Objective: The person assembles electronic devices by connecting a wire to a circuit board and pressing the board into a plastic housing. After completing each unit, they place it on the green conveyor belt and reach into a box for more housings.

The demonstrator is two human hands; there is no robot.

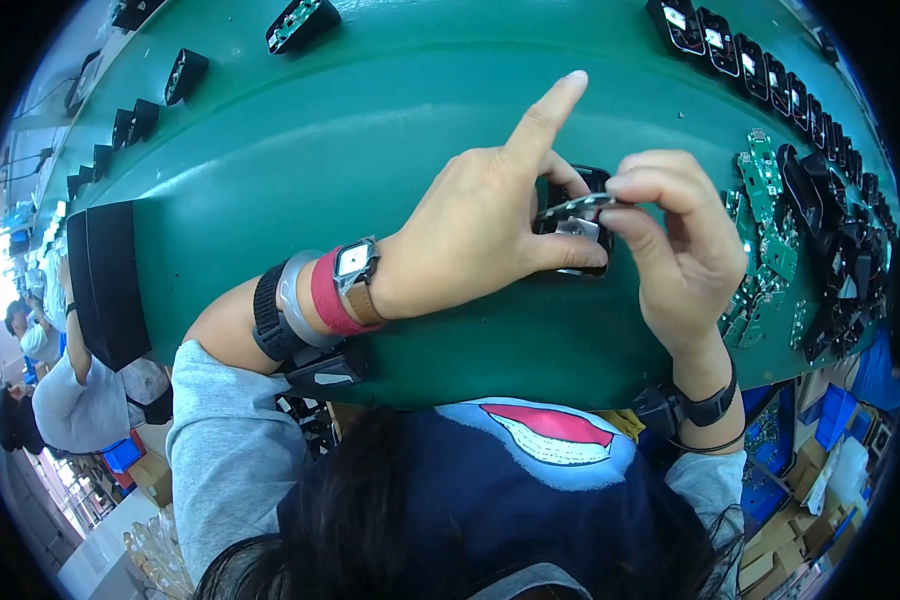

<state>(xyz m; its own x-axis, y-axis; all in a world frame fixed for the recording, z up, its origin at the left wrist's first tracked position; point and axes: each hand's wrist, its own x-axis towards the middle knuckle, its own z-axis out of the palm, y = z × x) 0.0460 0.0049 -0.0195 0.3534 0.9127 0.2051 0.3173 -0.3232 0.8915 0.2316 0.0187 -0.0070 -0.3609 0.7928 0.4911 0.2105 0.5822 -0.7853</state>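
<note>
2 hands (490, 230) (680, 250) — 1 black housing (592, 180) — 1 green belt (370, 130).

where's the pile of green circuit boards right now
In the head view, the pile of green circuit boards lies on the green table, just right of the right hand, beside black plastic housings.

I see a green counter (370, 130) curving across my view. At its far right runs a row of black housings (760, 65), and nearer on the right lies a pile of green circuit boards (765, 210) beside a heap of black shells (840, 240). Along the far left edge sit more black parts (135, 122), with a black box (110, 280) at the left.
</note>
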